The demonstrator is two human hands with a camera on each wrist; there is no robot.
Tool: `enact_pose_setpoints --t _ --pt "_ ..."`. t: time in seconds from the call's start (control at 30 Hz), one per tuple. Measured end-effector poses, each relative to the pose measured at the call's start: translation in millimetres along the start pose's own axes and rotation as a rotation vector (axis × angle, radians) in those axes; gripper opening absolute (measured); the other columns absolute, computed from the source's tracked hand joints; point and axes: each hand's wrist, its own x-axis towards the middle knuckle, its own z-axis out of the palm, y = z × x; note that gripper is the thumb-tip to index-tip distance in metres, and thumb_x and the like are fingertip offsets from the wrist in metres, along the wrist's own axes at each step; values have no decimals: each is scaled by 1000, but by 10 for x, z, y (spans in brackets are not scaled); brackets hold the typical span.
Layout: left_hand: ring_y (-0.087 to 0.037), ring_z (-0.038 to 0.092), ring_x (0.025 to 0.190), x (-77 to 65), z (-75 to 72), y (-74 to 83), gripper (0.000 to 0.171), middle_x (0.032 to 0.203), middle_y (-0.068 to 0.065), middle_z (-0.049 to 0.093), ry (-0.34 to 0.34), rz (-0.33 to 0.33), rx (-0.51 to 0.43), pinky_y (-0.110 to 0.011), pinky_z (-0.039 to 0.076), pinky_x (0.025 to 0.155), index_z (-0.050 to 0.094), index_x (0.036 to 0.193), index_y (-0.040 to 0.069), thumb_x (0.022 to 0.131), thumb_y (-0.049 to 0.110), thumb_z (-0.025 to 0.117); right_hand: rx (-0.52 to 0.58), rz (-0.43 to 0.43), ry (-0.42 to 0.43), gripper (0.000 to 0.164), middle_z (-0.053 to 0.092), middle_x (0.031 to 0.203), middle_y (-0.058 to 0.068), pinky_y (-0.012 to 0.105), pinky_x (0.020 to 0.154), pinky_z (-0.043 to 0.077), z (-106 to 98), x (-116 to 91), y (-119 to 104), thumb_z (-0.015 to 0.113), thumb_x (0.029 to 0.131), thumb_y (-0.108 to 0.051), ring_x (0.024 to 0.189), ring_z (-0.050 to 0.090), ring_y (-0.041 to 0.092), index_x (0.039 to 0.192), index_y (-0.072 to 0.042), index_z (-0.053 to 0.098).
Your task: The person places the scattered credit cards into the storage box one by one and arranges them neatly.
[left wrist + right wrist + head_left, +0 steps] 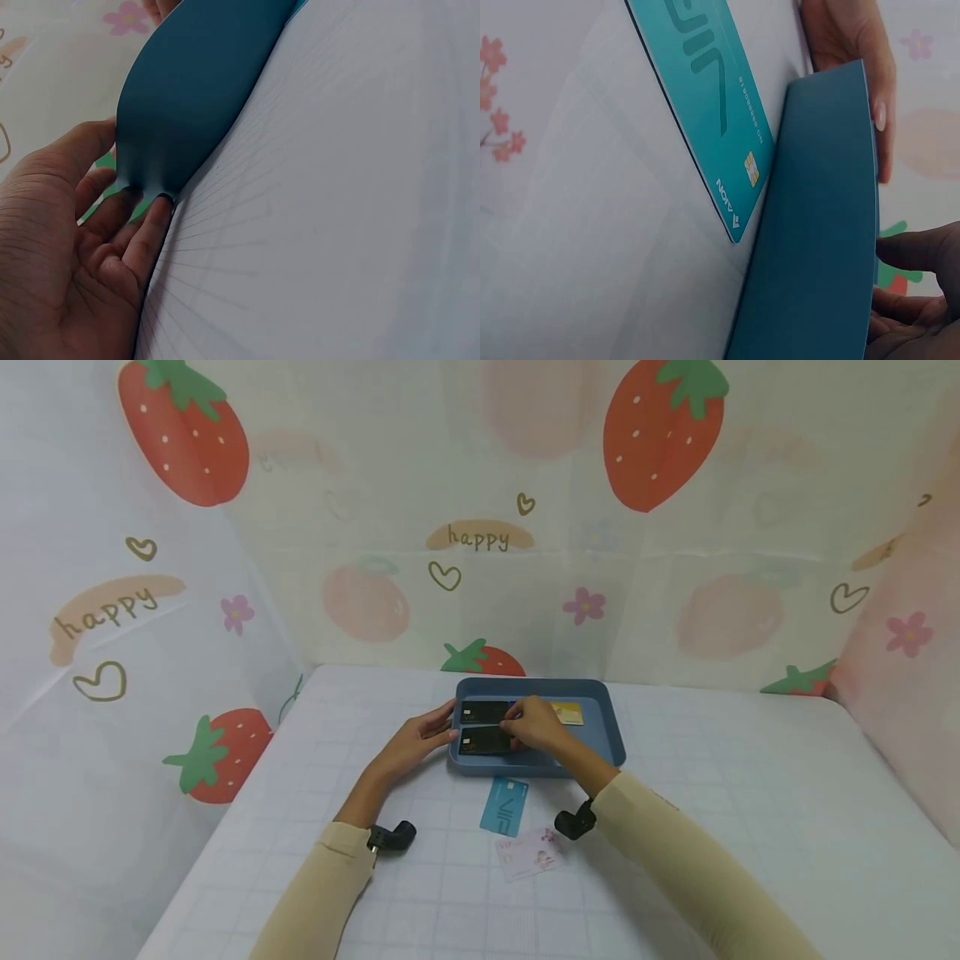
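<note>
Two hands are seen at work on a tray (597, 737). By the right hand (538, 725), thumb and fingers are brought narrowly together inside the tray, at the right end of the lower black card (482, 741); whether that card is pinched or only touched cannot be told, as the fingertips are partly hidden. By the left hand (408, 747), loosely extended fingers are rested against the tray's left wall, with no card held. Beyond the lower card, an upper black card (480, 712) is laid alongside it, and to the right a gold card (570, 713) is partly covered by the right hand. Outside, just in front of the near wall, a blue card (504, 807) marked VIP is set on the table (720, 810); nearer the viewer, a pale card (529, 855) is laid at a slant. The upper card could be nudged askew if it were brushed by the right fingertips, so closely are the two set. The tray could be slid sideways if pressed harder by the left fingers, and the blue card could be bumped if the tray were pulled nearer.
</note>
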Motion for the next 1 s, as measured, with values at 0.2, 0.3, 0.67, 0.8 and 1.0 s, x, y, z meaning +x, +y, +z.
enact_pose_setpoints --t 0.2,0.3,0.67,0.8,1.0 --pt "-31 41 145 -22 9 9 66 163 -11 33 -3 -6 -6 -44 33 118 32 159 7 102 20 64 -9 22 8 27 72 77 12 30 61 59 -4 -30 -2 67 98 -14 66 73 22 116 6 68" --pt "-32 40 145 -31 9 19 66 163 -12 32 -5 -4 -18 -45 32 118 32 159 7 102 19 64 -13 36 11 28 72 78 12 30 62 59 -18 -51 -21 67 99 -15 66 73 21 118 6 67" --pt "-30 40 145 -42 13 16 66 162 -10 34 1 -12 -1 -44 33 117 33 159 8 102 20 64 -31 55 -4 29 73 87 16 29 64 57 -93 -107 -52 65 100 -18 72 74 25 119 4 68" --pt "-31 41 144 -36 9 9 65 162 -10 35 12 -9 2 -45 33 118 35 159 9 102 20 65 -14 38 -6 29 72 88 17 33 68 59 -122 -131 -57 65 100 -18 72 73 26 120 3 68" --pt "-33 40 144 -19 12 5 65 162 -12 34 6 -16 -30 -47 31 119 34 158 8 101 17 65 9 -19 -7 28 73 93 19 36 69 61 -181 -214 -79 66 100 -18 76 73 32 119 3 70"
